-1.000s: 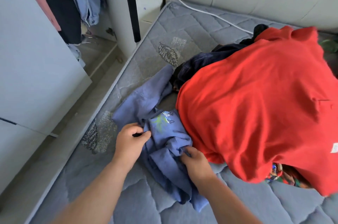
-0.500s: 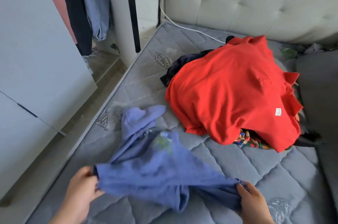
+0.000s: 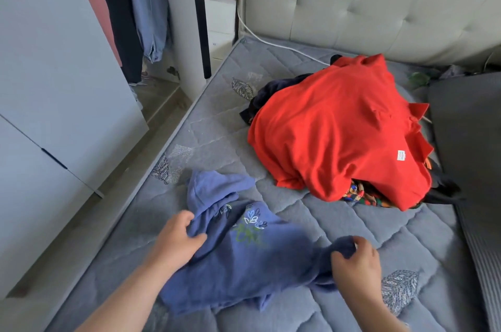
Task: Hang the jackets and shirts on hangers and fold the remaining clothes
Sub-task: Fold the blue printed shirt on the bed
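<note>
Mattress [image 3: 352, 236], near edge: blue shirt [image 3: 244, 255] lies with long axis left-right. Our left hand [image 3: 176, 239] pinches its left edge, our right hand [image 3: 355, 264] clutches bunched right end; we judge both equally near.

Shows only the edges of a dark garment [image 3: 267, 95] and a multicoloured patterned cloth [image 3: 360, 194], both buried under the red shirt [image 3: 339, 136]. Leaves the print on the shirt's white label [image 3: 402, 155] too small to read. Cuts off the hanging clothes [image 3: 116, 6] at the top edge. Loses the white cable [image 3: 271, 42] behind the pile. Blurs a green object [image 3: 418, 78] by the headboard [image 3: 352, 6] beyond telling. Crops a grey pad [image 3: 466, 128] at the right edge and both forearms at the bottom. Keeps the palm of the right grip [image 3: 355, 261] out of sight against a bunched fold of the blue garment [image 3: 244, 255], itself smeared by motion blur around its embroidery, and likewise the palm of the left grip [image 3: 176, 239].
</note>
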{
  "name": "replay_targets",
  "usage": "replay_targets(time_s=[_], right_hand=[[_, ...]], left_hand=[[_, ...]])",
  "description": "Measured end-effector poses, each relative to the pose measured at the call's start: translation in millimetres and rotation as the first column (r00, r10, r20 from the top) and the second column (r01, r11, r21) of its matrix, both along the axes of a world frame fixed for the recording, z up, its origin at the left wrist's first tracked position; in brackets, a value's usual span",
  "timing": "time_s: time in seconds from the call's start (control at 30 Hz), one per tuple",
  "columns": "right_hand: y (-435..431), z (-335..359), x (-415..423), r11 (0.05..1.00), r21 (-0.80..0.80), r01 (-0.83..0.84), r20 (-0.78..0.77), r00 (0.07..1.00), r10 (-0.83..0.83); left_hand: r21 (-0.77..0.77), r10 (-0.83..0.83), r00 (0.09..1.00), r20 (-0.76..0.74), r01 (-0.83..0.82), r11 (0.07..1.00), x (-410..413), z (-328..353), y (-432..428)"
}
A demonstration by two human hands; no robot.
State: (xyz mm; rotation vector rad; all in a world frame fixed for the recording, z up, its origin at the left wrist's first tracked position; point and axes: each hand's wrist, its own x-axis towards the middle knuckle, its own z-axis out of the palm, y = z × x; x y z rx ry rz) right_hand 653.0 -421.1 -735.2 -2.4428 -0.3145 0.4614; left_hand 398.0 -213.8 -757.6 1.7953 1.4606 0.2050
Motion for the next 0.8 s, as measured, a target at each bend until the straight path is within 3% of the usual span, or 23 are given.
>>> replay_targets(time_s=[0.1, 0.23, 0.37, 0.5, 0.57, 0.63, 0.7, 0.8], right_hand=[[27, 6, -17, 0.987, 0.023, -0.162, 0.061, 0.985, 0.16], [61, -3, -24, 0.928, 0.022, -0.373, 0.057, 0.927, 0.371], [107, -15, -28, 0.792, 0.07, -0.606, -0.091, 0.787, 0.61], [150, -29, -37, 0.686, 0.078, -0.723, -0.106, 0.679, 0.727], [161, -37, -40, 0.622, 0.061, -0.78, -0.154, 0.609, 0.778], [154, -39, -40, 0.596, 0.051, -0.801, -0.216, 0.574, 0.79], [142, -45, -42, 0.541, -0.002, -0.841, -0.253, 0.523, 0.814], [119, -48, -50, 0.438, -0.044, -0.898, -0.285, 0.432, 0.856]], left_hand=[[-0.08, 0.056, 0.998, -0.003, -0.056, 0.995, 27, -11, 11], [-0.031, 0.038, 0.996, -0.081, -0.041, 0.999, 42, -25, 25], [-0.039, 0.229, 0.973, 0.014, -0.229, 0.973, 48, -31, 37], [0.005, 0.299, 0.954, -0.002, -0.299, 0.954, 50, -41, 54], [-0.128, 0.481, 0.866, 0.136, -0.466, 0.875, 46, -41, 69], [-0.248, 0.659, 0.721, 0.214, -0.613, 0.75, 35, -38, 81], [-0.301, 0.763, 0.633, 0.133, -0.708, 0.639, 15, -40, 93], [-0.316, 0.772, 0.631, -0.072, -0.749, 0.582, -9, -44, 92]])
